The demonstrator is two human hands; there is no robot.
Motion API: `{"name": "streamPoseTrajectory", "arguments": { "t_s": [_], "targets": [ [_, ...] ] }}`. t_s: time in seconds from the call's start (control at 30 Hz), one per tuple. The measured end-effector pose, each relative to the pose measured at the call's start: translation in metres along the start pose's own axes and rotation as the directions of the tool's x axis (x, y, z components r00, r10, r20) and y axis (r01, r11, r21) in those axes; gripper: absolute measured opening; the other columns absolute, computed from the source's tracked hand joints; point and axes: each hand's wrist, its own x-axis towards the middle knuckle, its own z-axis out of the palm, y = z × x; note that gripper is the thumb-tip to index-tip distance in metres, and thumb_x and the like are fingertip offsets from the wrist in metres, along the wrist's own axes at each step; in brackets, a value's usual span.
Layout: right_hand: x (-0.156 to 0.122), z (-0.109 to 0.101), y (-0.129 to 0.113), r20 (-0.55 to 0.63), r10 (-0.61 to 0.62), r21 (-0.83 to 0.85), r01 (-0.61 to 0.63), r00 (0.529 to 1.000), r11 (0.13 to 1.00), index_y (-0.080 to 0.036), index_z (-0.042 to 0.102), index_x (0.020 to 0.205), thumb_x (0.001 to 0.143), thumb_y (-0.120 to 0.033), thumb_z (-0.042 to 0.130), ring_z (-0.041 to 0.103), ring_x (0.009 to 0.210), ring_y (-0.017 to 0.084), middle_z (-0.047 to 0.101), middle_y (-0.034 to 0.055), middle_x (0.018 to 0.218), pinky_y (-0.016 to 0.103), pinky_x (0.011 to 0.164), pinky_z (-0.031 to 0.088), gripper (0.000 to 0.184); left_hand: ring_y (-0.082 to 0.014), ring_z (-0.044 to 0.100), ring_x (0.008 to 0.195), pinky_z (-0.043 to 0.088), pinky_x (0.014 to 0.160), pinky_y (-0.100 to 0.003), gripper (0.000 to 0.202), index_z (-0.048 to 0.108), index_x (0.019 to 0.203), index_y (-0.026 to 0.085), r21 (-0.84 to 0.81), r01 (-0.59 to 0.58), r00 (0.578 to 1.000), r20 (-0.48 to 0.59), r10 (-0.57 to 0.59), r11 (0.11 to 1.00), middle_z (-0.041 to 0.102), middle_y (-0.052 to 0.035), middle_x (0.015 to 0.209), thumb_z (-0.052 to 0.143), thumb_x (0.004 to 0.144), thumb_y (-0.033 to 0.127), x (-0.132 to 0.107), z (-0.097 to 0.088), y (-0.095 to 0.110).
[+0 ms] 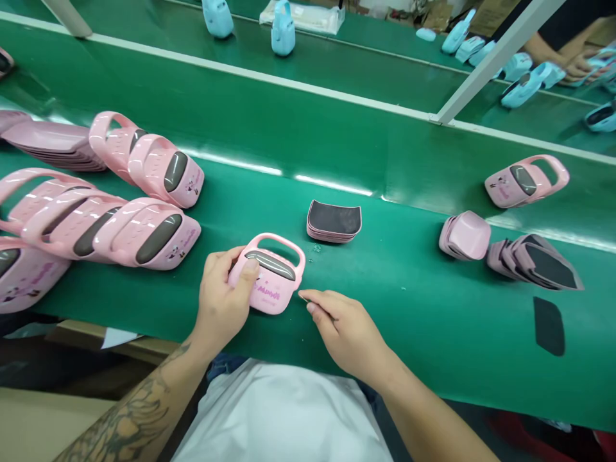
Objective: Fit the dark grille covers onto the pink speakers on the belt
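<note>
The left hand (221,296) held a pink handled case (272,285) on the green worktop (409,340), its fingers (240,273) clamped on the case; the right hand (344,330) lay just right of that case, fingers together. Six more cases (147,232) lay left of it, one case (527,181) right of it; right of it also sat a dark-faced stack (334,221), a pink stack (464,235), a fanned stack (534,263) and a loose dark pad (548,326).
</note>
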Motion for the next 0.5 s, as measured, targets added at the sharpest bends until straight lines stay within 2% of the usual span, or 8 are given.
{"name": "streamPoseTrajectory", "arguments": {
  "t_s": [0.1,0.2,0.3,0.4,0.5],
  "targets": [
    [0.008,0.001,-0.004,-0.033,0.001,-0.028,-0.002,0.999,1.000,-0.025,0.079,0.131,0.108,-0.024,0.052,0.078,0.098,0.020,0.084,0.0044,0.112,0.034,0.089,0.060,0.036,-0.0345,0.069,0.126,0.057,0.111,-0.049,0.060,0.074,0.137,0.018,-0.004,-0.020,0.998,0.052,0.021,1.000,0.073,-0.0148,0.132,0.056,0.100,0.061,0.009,-0.002,-0.001],
    [0.014,0.001,-0.008,-0.051,-0.003,-0.081,-0.001,0.999,0.997,-0.027,0.080,0.132,0.108,-0.025,0.053,0.079,0.096,0.022,0.085,0.0037,0.109,0.035,0.087,0.061,0.036,-0.0314,0.068,0.135,0.053,0.118,-0.047,0.055,0.069,0.146,0.019,-0.039,-0.127,0.989,0.069,0.130,0.991,0.071,-0.0129,0.146,0.057,0.103,0.051,0.014,-0.002,0.004],
    [0.020,0.000,-0.011,-0.052,-0.003,-0.124,-0.003,0.999,0.992,-0.030,0.079,0.134,0.108,-0.025,0.052,0.080,0.100,0.023,0.086,0.0028,0.113,0.038,0.090,0.062,0.038,-0.0293,0.067,0.138,0.051,0.122,-0.046,0.042,0.078,0.133,0.021,-0.054,-0.229,0.968,0.089,0.233,0.972,0.072,-0.0116,0.146,0.056,0.105,0.043,0.017,-0.001,0.008],
    [0.025,-0.003,-0.013,-0.039,0.009,-0.143,-0.015,0.999,0.990,-0.033,0.078,0.136,0.108,-0.024,0.051,0.080,0.106,0.024,0.085,0.0016,0.121,0.039,0.094,0.063,0.040,-0.0297,0.069,0.135,0.053,0.120,-0.046,0.037,0.082,0.123,0.019,-0.048,-0.231,0.969,0.082,0.234,0.972,0.073,-0.0132,0.144,0.059,0.104,0.042,0.019,0.001,0.008],
    [0.030,-0.006,-0.016,-0.027,0.021,-0.162,-0.025,0.999,0.986,-0.033,0.078,0.136,0.108,-0.023,0.051,0.080,0.112,0.024,0.084,0.0011,0.126,0.039,0.098,0.062,0.040,-0.0296,0.070,0.134,0.055,0.118,-0.045,0.037,0.082,0.122,0.019,-0.047,-0.232,0.969,0.081,0.235,0.972,0.073,-0.0132,0.143,0.060,0.103,0.041,0.019,0.002,0.006]
  ]
}}
